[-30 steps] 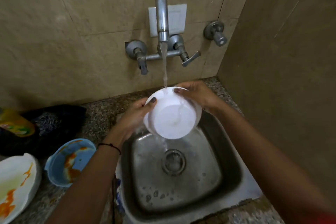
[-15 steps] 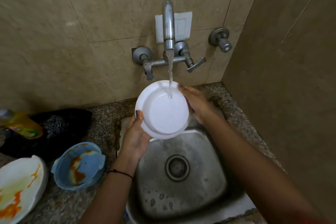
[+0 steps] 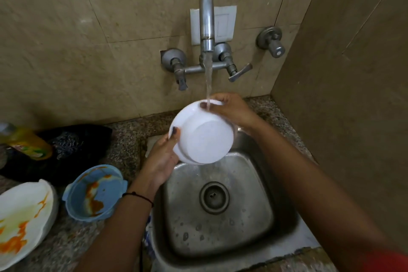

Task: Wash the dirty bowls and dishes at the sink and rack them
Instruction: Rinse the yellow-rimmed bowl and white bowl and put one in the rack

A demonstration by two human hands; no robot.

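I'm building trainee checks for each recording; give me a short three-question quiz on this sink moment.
1. True or false: the white bowl shows its underside to the camera.
2. How many hands grip it? A none, B one, C two.
3. Fill in: the stained blue bowl sits to the ___ of the sink.
Key: 1 true. 2 C, left hand and right hand. 3 left.

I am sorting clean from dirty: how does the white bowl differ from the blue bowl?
The white bowl looks clean; the blue bowl has orange smears. The white bowl is gripped by the left hand and right hand, base toward the camera, under running water; the blue bowl sits open side up on the counter. Both are round.
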